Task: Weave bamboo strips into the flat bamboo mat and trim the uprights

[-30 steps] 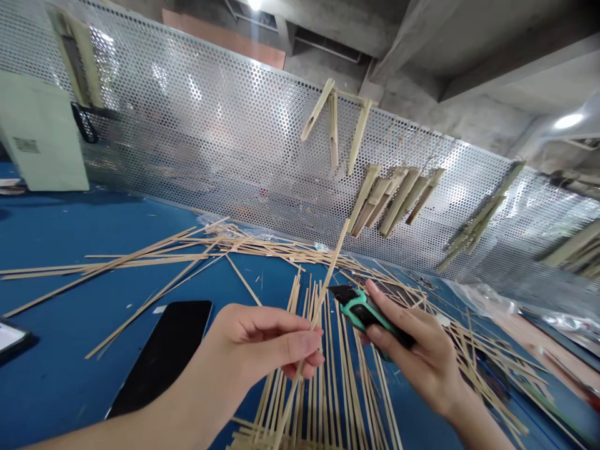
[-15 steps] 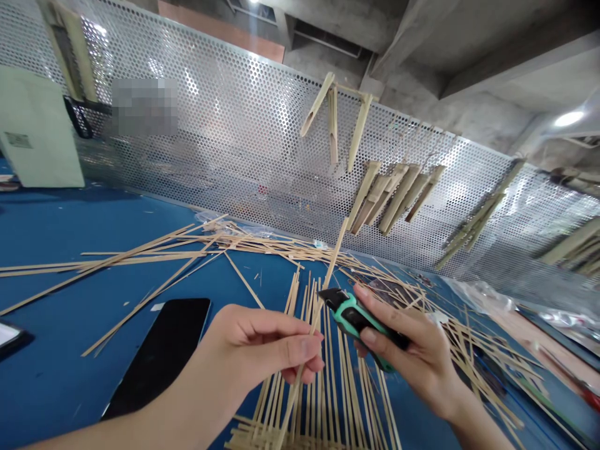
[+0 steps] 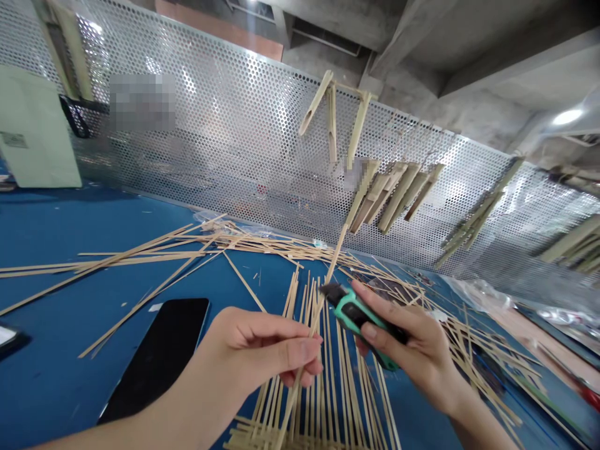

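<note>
A thin bamboo strip [image 3: 336,253] slants up and away from me, pinched between the thumb and fingers of my left hand [image 3: 276,350]. My right hand [image 3: 403,337] is wrapped round a green and black utility knife [image 3: 349,307]. The knife's dark tip lies at the strip, just above my left fingertips; whether it touches cannot be made out. Below both hands, many narrow strips [image 3: 344,375] lie side by side on the blue table, crossed by other strips at the bottom edge.
A black phone [image 3: 157,356] lies left of my left hand. Loose strips [image 3: 262,247] spread along the back and right of the blue table [image 3: 42,231]. Behind stands a perforated metal panel [image 3: 234,137] with bamboo pieces [image 3: 398,197] hanging on it. A pale green bag [image 3: 40,134] stands far left.
The knife has turned slightly in my right hand, and its tip has shifted a little up along the strip. My left hand keeps its pinch in nearly the same place.
</note>
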Available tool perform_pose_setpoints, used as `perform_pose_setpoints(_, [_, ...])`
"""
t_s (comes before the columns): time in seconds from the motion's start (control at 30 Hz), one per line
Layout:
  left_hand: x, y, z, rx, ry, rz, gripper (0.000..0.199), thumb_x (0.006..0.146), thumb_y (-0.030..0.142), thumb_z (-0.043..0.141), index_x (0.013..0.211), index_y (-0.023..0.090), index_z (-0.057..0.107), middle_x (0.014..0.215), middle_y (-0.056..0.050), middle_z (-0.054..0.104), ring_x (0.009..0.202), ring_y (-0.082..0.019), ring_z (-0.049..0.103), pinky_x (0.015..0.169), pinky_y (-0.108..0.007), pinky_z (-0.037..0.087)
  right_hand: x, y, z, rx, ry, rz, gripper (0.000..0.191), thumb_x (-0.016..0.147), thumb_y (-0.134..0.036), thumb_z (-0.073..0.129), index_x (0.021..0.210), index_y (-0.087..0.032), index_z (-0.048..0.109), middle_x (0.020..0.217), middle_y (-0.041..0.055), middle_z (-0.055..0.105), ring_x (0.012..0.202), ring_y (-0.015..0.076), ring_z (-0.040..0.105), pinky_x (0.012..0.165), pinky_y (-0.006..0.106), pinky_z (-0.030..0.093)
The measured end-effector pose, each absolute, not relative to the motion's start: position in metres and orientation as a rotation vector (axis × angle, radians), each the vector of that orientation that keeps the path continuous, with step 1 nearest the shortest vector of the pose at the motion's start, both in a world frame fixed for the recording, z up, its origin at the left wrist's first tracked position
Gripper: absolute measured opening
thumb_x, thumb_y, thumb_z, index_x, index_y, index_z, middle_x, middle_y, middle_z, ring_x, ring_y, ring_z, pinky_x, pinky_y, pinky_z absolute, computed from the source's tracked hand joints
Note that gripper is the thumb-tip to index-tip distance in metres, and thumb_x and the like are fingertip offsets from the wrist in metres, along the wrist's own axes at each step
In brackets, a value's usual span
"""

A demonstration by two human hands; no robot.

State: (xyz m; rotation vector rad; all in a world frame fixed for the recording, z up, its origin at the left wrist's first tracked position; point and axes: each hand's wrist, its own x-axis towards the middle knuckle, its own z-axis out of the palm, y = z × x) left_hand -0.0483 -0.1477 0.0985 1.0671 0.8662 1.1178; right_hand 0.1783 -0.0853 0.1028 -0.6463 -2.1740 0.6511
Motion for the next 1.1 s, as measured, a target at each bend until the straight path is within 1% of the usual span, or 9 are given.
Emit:
perform_pose_setpoints(0.1, [-0.0475, -0.1478, 0.0992, 1.068, 0.854, 1.152, 0.014, 0.072, 0.029, 0.075, 0.06, 0.022, 0.076, 0.057, 0.002, 0.067, 0.055, -0.007, 0.058, 0.053, -0.013, 0.045, 0.1787, -0.0857, 0.1035, -0.597, -2.251, 0.681, 0.051, 0.088, -0.017, 0.061, 0.133, -0.041, 0.054, 0.069, -0.0055, 0.069, 0.051, 0.0082, 0.058, 0.048, 0.019, 0.044])
perform_pose_setpoints(0.23, [-0.0458, -0.1468, 0.098, 1.081, 0.861, 1.117, 0.014, 0.073, 0.03, 0.074, 0.063, 0.021, 0.077, 0.058, 0.001, 0.067, 0.054, -0.007, 0.056, 0.053, -0.013, 0.044, 0.1801, -0.0849, 0.1036, -0.669, -2.137, 0.684, 0.05, 0.09, -0.017, 0.059, 0.134, -0.04, 0.052, 0.064, -0.0057, 0.066, 0.049, 0.0076, 0.056, 0.046, 0.017, 0.042])
perform_pose_setpoints(0.37, [-0.0463, -0.1465, 0.0968, 1.104, 0.873, 1.126, 0.015, 0.073, 0.029, 0.073, 0.062, 0.02, 0.076, 0.058, 0.001, 0.066, 0.055, -0.007, 0.056, 0.053, -0.013, 0.043, 0.1803, -0.0843, 0.1042, -0.679, -2.182, 0.708, 0.046, 0.089, -0.021, 0.061, 0.131, -0.038, 0.056, 0.061, -0.0056, 0.066, 0.048, 0.0075, 0.055, 0.044, 0.016, 0.04])
perform_pose_setpoints(0.57, [-0.0473, -0.1458, 0.0971, 1.099, 0.864, 1.141, 0.017, 0.074, 0.029, 0.072, 0.061, 0.02, 0.076, 0.058, 0.002, 0.066, 0.056, -0.007, 0.056, 0.054, -0.013, 0.044, 0.1804, -0.0851, 0.1051, -0.672, -2.201, 0.693, 0.046, 0.089, -0.02, 0.061, 0.131, -0.038, 0.056, 0.062, -0.0053, 0.066, 0.049, 0.008, 0.056, 0.047, 0.016, 0.043])
perform_pose_setpoints(0.67, [-0.0465, -0.1448, 0.0975, 1.092, 0.88, 1.135, 0.015, 0.073, 0.03, 0.073, 0.062, 0.02, 0.076, 0.058, 0.002, 0.066, 0.055, -0.007, 0.056, 0.054, -0.012, 0.044, 0.1815, -0.0847, 0.1048, -0.663, -2.196, 0.662, 0.049, 0.09, -0.019, 0.059, 0.134, -0.039, 0.053, 0.063, -0.0052, 0.065, 0.05, 0.0078, 0.055, 0.047, 0.017, 0.043])
perform_pose_setpoints(0.8, [-0.0464, -0.1455, 0.0978, 1.096, 0.877, 1.127, 0.018, 0.073, 0.031, 0.073, 0.059, 0.021, 0.075, 0.057, 0.002, 0.065, 0.054, -0.007, 0.055, 0.054, -0.013, 0.045, 0.1814, -0.0838, 0.1047, -0.676, -2.235, 0.723, 0.047, 0.09, -0.02, 0.06, 0.132, -0.04, 0.054, 0.063, -0.0054, 0.065, 0.05, 0.0078, 0.056, 0.046, 0.017, 0.042])
perform_pose_setpoints(0.93, [-0.0476, -0.1473, 0.0962, 1.096, 0.918, 1.145, 0.015, 0.071, 0.034, 0.074, 0.062, 0.022, 0.076, 0.057, 0.001, 0.066, 0.054, -0.007, 0.055, 0.053, -0.014, 0.045, 0.1816, -0.0831, 0.1063, -0.717, -2.192, 0.736, 0.048, 0.091, -0.021, 0.059, 0.135, -0.039, 0.051, 0.065, -0.005, 0.066, 0.051, 0.0073, 0.056, 0.048, 0.016, 0.043])
perform_pose_setpoints(1.03, [-0.0473, -0.1473, 0.0964, 1.101, 0.921, 1.121, 0.016, 0.07, 0.034, 0.074, 0.059, 0.022, 0.076, 0.056, 0.001, 0.065, 0.054, -0.008, 0.055, 0.053, -0.015, 0.045, 0.1838, -0.0824, 0.1076, -0.711, -2.226, 0.771, 0.044, 0.09, -0.022, 0.06, 0.132, -0.036, 0.056, 0.062, -0.0048, 0.065, 0.049, 0.0071, 0.056, 0.046, 0.015, 0.042])
perform_pose_setpoints(1.1, [-0.0466, -0.1467, 0.0977, 1.123, 0.917, 1.133, 0.016, 0.07, 0.035, 0.073, 0.061, 0.022, 0.076, 0.057, 0.001, 0.066, 0.056, -0.009, 0.056, 0.053, -0.016, 0.044, 0.1847, -0.0817, 0.1075, -0.7, -2.184, 0.75, 0.044, 0.09, -0.022, 0.06, 0.131, -0.037, 0.056, 0.066, -0.0042, 0.067, 0.051, 0.0073, 0.058, 0.048, 0.015, 0.045])
